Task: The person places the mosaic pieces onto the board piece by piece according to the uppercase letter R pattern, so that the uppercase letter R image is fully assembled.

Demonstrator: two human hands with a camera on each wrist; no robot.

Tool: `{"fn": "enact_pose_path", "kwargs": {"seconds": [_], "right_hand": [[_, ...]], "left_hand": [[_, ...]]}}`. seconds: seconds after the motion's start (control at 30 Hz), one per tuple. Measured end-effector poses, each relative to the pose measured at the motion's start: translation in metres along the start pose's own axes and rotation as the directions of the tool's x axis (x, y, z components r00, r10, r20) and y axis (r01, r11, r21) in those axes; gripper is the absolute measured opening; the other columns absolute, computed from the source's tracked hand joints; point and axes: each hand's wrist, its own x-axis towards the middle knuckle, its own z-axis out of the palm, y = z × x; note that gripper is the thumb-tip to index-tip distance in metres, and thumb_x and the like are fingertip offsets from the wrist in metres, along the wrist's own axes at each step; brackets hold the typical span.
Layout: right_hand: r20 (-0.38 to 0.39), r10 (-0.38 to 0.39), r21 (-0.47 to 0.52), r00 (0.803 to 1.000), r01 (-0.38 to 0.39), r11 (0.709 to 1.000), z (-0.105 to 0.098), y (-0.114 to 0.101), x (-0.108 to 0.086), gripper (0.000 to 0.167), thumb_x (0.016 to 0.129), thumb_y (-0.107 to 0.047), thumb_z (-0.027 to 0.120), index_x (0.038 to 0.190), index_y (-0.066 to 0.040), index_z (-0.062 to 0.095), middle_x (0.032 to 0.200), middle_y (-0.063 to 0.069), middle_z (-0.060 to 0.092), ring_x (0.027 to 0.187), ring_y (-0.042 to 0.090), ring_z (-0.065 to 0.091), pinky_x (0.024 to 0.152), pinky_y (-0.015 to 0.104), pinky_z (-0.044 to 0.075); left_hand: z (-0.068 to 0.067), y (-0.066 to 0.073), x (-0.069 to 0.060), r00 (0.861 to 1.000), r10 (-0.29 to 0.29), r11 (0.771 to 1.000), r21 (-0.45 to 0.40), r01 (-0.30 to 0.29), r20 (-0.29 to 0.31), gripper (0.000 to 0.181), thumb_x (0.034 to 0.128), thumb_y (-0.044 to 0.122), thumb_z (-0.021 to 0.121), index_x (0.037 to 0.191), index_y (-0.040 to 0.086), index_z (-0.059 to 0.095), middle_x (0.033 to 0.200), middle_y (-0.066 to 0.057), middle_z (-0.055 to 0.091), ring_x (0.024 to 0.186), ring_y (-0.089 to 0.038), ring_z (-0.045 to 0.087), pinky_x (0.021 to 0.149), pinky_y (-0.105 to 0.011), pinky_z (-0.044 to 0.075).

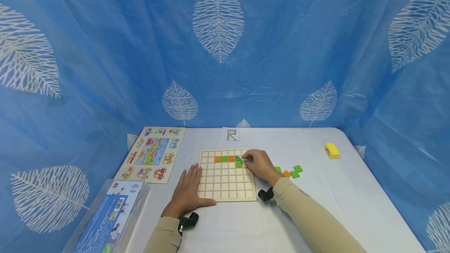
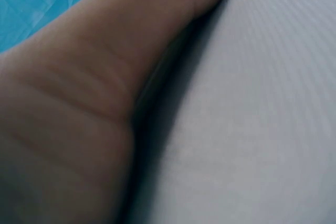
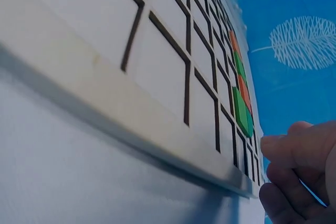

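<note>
A wooden grid board (image 1: 221,186) lies on the table with a row of orange and green square tiles near its far edge. The row's right end is a dark green piece with a curved edge (image 1: 238,158); just below it sits a light green square tile (image 1: 239,164). My right hand (image 1: 260,165) is over the board's right edge, its fingertips beside the dark green piece. In the right wrist view, those bent fingers (image 3: 294,150) show nothing held between them. My left hand (image 1: 190,190) rests against the board's left edge, fingers straight and thumb along the near corner.
Loose green tiles (image 1: 298,168) and an orange tile (image 1: 286,174) lie right of the board. A pattern card (image 1: 230,134) lies behind it. A yellow arch block (image 1: 332,150) stands far right. At left are a vehicle picture puzzle (image 1: 152,151) and a plastic box (image 1: 109,214).
</note>
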Motion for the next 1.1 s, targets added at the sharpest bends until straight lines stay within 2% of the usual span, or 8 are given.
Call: {"fn": "enact_pose_path", "kwargs": {"seconds": [0.37,0.53,1.1], "right_hand": [[-0.018,0.067,-0.044,0.998,-0.067,0.997,-0.022,0.01,0.001,0.02,0.094,0.005,0.074,0.111,-0.006,0.078,0.112,0.005,0.073,0.107,0.028,0.067,0.093,0.046,0.057],[-0.017,0.102,-0.053,0.995,-0.103,0.993,-0.031,0.017,-0.001,0.02,0.095,0.004,0.073,0.112,-0.006,0.078,0.11,0.004,0.073,0.107,0.028,0.066,0.093,0.047,0.056],[0.003,0.136,-0.089,0.991,-0.135,0.987,-0.056,0.038,-0.008,0.018,0.097,-0.004,0.075,0.114,-0.005,0.078,0.11,0.006,0.072,0.105,0.028,0.065,0.093,0.048,0.057]], "left_hand": [[-0.001,0.0,0.001,1.0,-0.009,1.0,0.008,0.009,0.009,0.148,0.0625,0.094,0.071,0.165,-0.001,0.026,0.172,-0.017,0.02,0.159,-0.032,0.012,0.127,-0.051,0.006],[0.0,0.0,0.001,1.0,-0.006,1.0,0.013,0.006,0.009,0.148,0.0626,0.095,0.069,0.166,-0.001,0.025,0.172,-0.016,0.019,0.159,-0.032,0.012,0.127,-0.051,0.005],[0.0,0.0,0.0,1.0,0.003,1.0,0.012,-0.003,-0.006,0.147,0.0628,0.094,0.071,0.165,-0.002,0.026,0.172,-0.017,0.021,0.159,-0.033,0.014,0.127,-0.052,0.007]]}}
